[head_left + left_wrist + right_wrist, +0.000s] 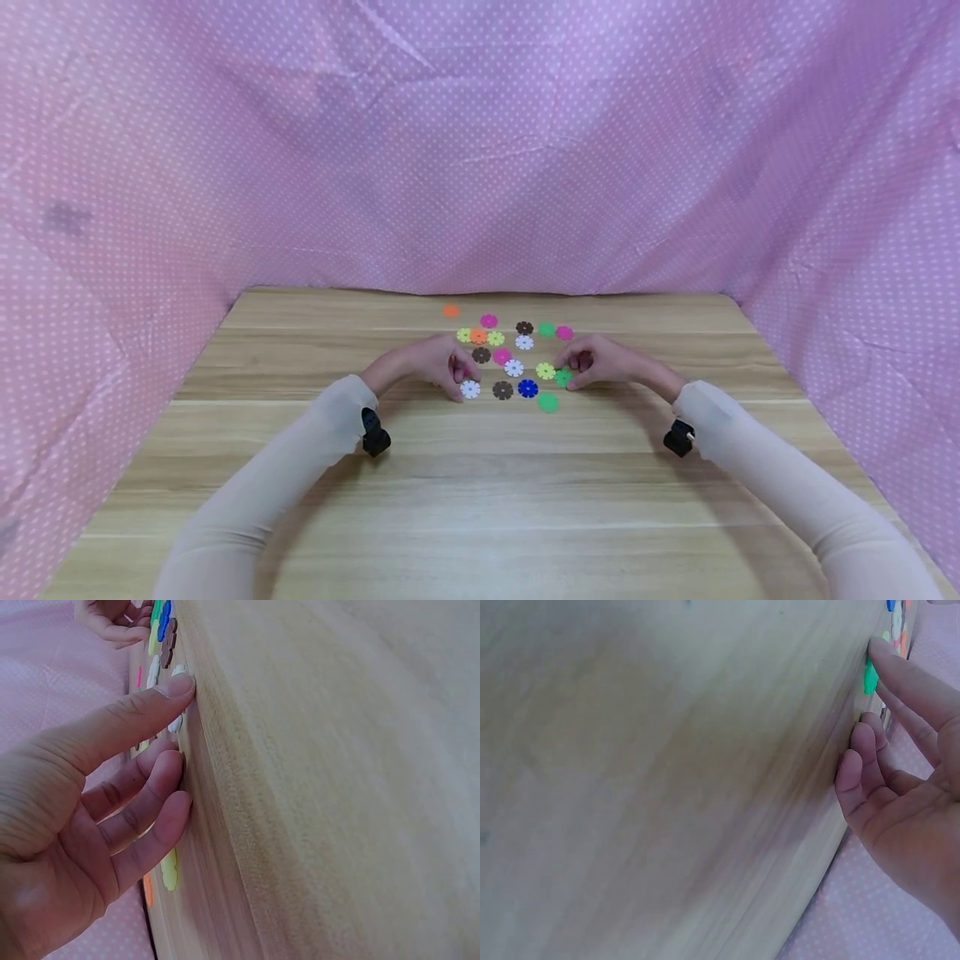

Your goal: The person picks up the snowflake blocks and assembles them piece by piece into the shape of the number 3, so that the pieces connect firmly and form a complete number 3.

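Observation:
Many small notched plastic discs, of the interlocking snowflake kind, lie flat on the wooden table. At the near left of the group, my left hand [442, 363] pinches a white notched disc [470, 389] by its edges between thumb and index finger. The left wrist view shows the thumb [177, 685] down at the tabletop, its other fingers loosely bent. On the right side, my right hand [604, 360] holds a green notched disc [563, 378] by the edge with thumb and index finger. In the right wrist view that green disc [871, 677] shows beside the fingertips.
Between the hands lie a brown disc [502, 390], a blue disc [528, 388] and a yellow disc [545, 371]. Nearer sits another green disc [548, 402]. Several more are farther back, up to an orange one [451, 311]. Pink dotted cloth [480, 167] hangs around the table.

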A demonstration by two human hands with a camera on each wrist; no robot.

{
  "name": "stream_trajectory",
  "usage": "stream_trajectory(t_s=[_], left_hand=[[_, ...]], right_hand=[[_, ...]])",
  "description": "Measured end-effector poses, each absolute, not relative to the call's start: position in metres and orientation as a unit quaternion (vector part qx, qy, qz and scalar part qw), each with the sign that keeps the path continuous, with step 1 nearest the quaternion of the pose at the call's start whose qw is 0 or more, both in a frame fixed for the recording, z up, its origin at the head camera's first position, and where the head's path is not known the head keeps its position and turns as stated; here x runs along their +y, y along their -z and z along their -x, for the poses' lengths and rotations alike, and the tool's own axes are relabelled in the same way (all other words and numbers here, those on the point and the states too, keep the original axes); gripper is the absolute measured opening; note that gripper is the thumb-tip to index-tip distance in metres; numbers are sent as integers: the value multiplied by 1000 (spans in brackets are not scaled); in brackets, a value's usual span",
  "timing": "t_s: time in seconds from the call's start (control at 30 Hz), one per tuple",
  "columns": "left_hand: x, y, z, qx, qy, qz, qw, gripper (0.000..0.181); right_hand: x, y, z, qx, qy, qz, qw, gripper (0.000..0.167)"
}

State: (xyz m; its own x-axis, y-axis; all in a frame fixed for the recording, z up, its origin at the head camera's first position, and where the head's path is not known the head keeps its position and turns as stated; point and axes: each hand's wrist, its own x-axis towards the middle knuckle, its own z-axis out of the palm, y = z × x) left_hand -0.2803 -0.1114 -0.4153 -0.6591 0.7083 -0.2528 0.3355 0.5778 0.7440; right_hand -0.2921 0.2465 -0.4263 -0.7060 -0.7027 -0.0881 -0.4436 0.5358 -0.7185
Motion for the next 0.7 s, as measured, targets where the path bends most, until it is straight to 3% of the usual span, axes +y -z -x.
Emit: stream_trajectory(t_s=[0.7], left_hand=[[-108, 417, 282, 857, -325, -308, 255, 25]], right_hand=[[245, 427, 295, 851, 345, 340, 201, 29]])
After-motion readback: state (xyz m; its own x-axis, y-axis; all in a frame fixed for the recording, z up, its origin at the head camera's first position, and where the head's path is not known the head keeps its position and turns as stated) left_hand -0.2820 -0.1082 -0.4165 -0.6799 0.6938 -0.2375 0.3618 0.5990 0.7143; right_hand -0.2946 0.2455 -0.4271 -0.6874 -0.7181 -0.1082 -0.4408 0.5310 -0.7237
